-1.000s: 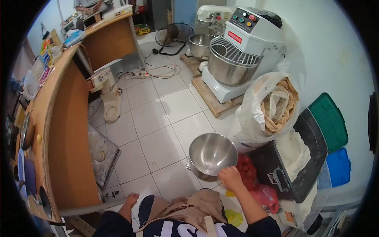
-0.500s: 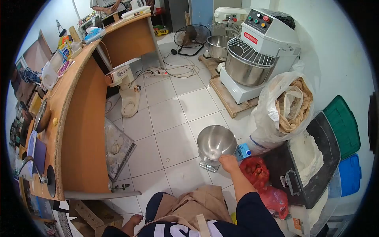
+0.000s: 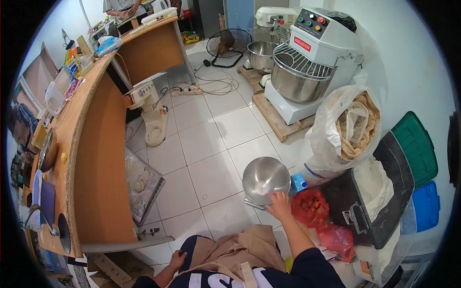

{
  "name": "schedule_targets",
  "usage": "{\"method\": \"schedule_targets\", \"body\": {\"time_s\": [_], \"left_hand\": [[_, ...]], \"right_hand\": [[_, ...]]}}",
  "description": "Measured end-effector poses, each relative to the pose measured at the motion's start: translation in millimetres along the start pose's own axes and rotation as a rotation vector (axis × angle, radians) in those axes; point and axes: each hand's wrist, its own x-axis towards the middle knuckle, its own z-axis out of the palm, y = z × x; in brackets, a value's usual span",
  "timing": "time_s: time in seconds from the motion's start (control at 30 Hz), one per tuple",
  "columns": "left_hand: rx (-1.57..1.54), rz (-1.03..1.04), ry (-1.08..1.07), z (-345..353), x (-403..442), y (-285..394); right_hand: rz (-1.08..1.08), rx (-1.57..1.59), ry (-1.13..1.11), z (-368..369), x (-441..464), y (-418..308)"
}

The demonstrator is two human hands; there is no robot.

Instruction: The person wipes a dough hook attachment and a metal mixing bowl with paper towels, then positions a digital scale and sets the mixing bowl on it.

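Observation:
At the near rim of a steel mixing bowl (image 3: 265, 175), my right hand (image 3: 280, 206) has its fingers apart. Whether the fingertips touch the bowl is hard to tell. A little white material shows at the bottom of the bowl. Beneath its near edge a kitchen scale (image 3: 253, 202) sticks out on the floor. Right of the bowl stands a blue-and-white carton (image 3: 298, 183), beside a red net bag (image 3: 310, 207) of round items. My left hand (image 3: 178, 259) hangs by my left thigh with loose fingers, holding nothing.
To the right are a black bin (image 3: 343, 199) of white powder and a plastic-lined sack (image 3: 326, 139). Behind stand a large spiral mixer (image 3: 307, 67) and a fan (image 3: 228, 45). A curved desk (image 3: 103, 168) runs along the left. Cables (image 3: 218, 81) lie across the floor.
My right hand went from closed fingers at the bowl's rim to spread fingers. The bowl covers more of the scale. My left hand moved closer to my thigh. The view shifted slightly.

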Motion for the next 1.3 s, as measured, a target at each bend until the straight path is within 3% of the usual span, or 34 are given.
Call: {"method": "schedule_targets", "body": {"time_s": [0.07,0.13,0.23,0.43,0.6,0.7,0.8,0.9,1.0,1.3], "left_hand": [[0.132,-0.028,0.076,2.8,-14.3,26.3],[0.165,-0.032,0.108,-1.0,-6.5,22.9],[0.154,-0.079,0.117,-15.8,7.6,4.2],[0.128,-0.030,0.204,-41.1,4.0,-13.4],[0.189,0.066,0.212,-38.6,13.3,-64.4],[0.166,-0.005,0.277,-37.4,-10.6,-31.1],[0.200,-0.091,0.286,-37.0,-10.9,-19.4],[0.205,-0.043,0.336,-27.8,0.1,-42.7],[0.191,-0.067,0.249,-36.6,-0.2,-33.7],[0.210,-0.065,0.264,-37.6,-3.3,-23.2]], "right_hand": [[0.109,-0.027,-0.121,8.9,-20.2,-17.9],[0.179,0.113,-0.591,34.8,-33.5,-28.6],[0.280,0.155,-0.808,87.8,-54.8,-29.9],[0.619,0.067,-1.009,180.5,-29.5,-11.9],[0.629,-0.034,-0.918,231.2,-5.6,-14.7],[0.895,0.002,-1.099,199.9,18.1,-35.6],[1.054,0.052,-0.992,207.6,-4.2,-22.3],[0.844,-0.081,-1.013,210.9,-9.0,-21.7],[1.009,-0.076,-1.033,212.1,-6.1,-20.1],[0.890,-0.088,-0.883,198.3,-11.7,-7.8]]}}
